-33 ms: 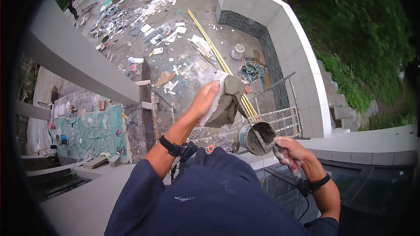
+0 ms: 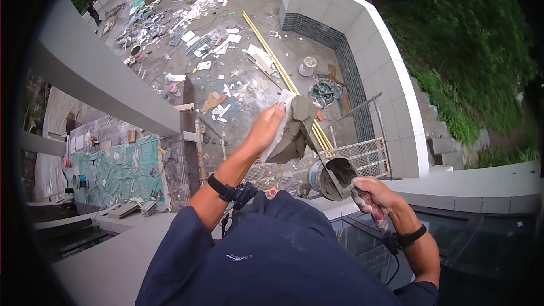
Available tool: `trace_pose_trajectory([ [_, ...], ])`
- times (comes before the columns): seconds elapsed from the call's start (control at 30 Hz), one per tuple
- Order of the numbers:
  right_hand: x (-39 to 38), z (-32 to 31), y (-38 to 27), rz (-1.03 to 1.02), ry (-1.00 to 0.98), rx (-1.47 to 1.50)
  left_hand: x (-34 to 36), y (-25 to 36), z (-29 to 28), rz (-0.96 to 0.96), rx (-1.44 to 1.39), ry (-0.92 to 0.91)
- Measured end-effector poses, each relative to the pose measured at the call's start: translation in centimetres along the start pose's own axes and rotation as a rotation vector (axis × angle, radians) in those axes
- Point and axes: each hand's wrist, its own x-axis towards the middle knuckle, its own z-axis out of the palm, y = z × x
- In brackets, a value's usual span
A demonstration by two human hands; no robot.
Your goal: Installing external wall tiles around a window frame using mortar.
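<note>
My left hand (image 2: 267,129) grips a pale tile (image 2: 276,141) by its left edge; grey mortar (image 2: 294,139) is spread over the tile. My right hand (image 2: 371,198) is closed around the mortar-smeared red handle of a trowel (image 2: 341,179), whose long blade reaches up toward the tile and the lump of mortar at its upper right. Beneath the blade sits a bucket of grey mortar (image 2: 334,190).
A scaffold platform (image 2: 368,158) with metal rails lies below my hands. Yellow poles (image 2: 266,51), a white bucket (image 2: 307,67) and scattered debris cover much of the terrace below. Right is a tiled parapet (image 2: 379,62); left, a grey beam (image 2: 107,79). A distant person (image 2: 94,13) is upper left.
</note>
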Motion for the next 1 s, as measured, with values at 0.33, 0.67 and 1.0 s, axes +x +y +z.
trace_pose_trajectory([
  [0.33, 0.3, 0.1, 0.3, 0.018, -0.011, -0.132, 0.8, 0.0, 1.2, 0.001, 0.083, 0.011],
  [0.67, 0.1, 3.6, 0.5, -0.048, 0.176, -0.382, 2.1, -2.2, 1.3, 0.004, -0.044, 0.256],
  [1.0, 3.7, 2.6, 8.0, -0.504, 0.502, -0.768, 5.1, -2.3, -0.3, -0.062, -0.868, 0.381],
])
